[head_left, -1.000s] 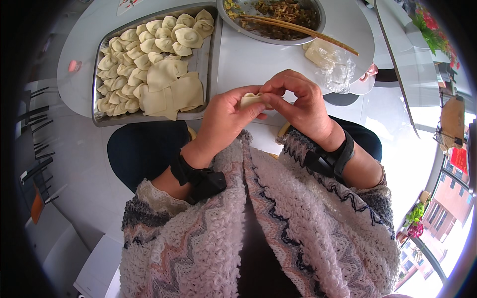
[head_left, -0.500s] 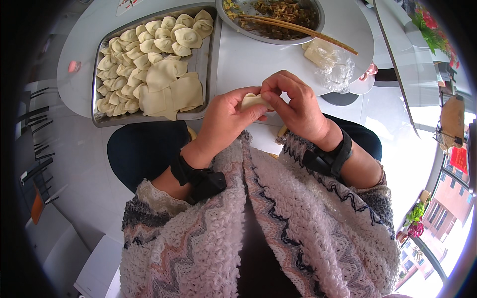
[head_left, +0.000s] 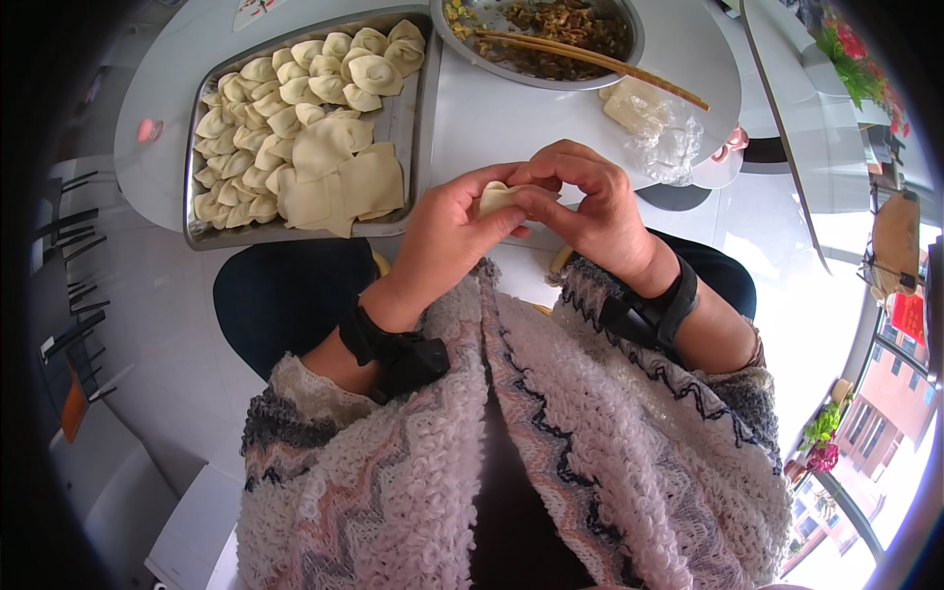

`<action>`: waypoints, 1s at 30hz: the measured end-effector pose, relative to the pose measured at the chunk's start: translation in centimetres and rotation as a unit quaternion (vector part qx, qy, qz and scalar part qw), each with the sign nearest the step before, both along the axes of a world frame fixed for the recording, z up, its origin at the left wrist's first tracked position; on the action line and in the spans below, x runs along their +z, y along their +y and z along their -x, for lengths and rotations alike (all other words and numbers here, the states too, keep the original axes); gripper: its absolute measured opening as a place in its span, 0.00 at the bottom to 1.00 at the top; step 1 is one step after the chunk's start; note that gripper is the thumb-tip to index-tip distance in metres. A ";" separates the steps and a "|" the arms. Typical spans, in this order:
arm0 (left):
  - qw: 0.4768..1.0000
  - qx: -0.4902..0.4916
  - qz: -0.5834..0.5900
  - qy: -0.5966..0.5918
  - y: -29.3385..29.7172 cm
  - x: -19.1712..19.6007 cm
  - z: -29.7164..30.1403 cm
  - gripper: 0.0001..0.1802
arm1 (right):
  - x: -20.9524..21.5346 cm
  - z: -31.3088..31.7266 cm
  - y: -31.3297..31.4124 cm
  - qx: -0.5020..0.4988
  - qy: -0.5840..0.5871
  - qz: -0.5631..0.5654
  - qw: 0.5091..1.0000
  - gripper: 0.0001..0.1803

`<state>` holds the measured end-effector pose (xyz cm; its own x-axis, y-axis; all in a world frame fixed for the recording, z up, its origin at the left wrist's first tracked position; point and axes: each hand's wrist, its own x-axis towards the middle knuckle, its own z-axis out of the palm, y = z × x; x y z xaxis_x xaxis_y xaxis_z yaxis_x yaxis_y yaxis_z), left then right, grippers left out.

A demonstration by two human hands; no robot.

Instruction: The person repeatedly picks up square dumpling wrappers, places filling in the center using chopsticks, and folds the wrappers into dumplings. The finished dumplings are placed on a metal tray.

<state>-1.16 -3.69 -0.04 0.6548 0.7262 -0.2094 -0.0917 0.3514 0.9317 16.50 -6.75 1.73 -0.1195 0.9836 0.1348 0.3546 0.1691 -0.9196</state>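
My left hand and my right hand meet above the near edge of a white table, and both pinch one pale dumpling between their fingertips. Most of the dumpling is hidden by my fingers. To the left lies a metal tray with several folded dumplings in rows and a few flat square wrappers at its near side. A metal bowl of dark chopped filling sits beyond my hands, with wooden chopsticks laid across it.
A crumpled clear plastic bag with wrappers lies right of the bowl. Black straps sit on both of my wrists, and my knit sleeves fill the lower view. Light floor tiles lie to the left. Potted plants stand at far right.
My hands have shifted a little, and the fingers have worked along the dumpling's edge. The tray, bowl and chopsticks have not moved.
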 end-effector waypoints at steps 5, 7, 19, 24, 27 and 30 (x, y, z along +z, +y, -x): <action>1.000 -0.010 -0.009 0.006 0.0 -0.2 -0.1 0.18 | -0.1 0.2 0.0 -0.006 0.005 -0.009 1.000 0.06; 1.000 -0.016 -0.013 0.012 -0.1 -0.2 0.0 0.18 | -0.1 0.2 -0.1 -0.004 0.006 -0.010 1.000 0.05; 1.000 -0.015 -0.006 -0.002 -0.1 -0.6 -0.1 0.18 | 0.1 0.3 0.0 -0.002 0.000 0.000 1.000 0.05; 0.999 -0.014 -0.028 -0.007 0.1 -0.5 0.1 0.18 | 0.8 0.6 0.0 0.003 -0.075 -0.037 0.997 0.07; 0.999 -0.028 -0.019 0.029 0.1 -0.5 0.0 0.17 | 1.0 0.7 0.0 0.005 -0.064 -0.007 0.998 0.07; 0.998 -0.038 -0.011 0.039 -0.1 -0.5 0.1 0.17 | 0.8 0.9 0.1 0.005 -0.052 -0.008 0.999 0.06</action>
<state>-1.24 -3.78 -0.57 0.6905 0.6801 -0.2464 0.0076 0.3338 0.9426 15.57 -6.67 2.54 -0.1434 0.9801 0.1376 0.4454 0.1881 -0.8753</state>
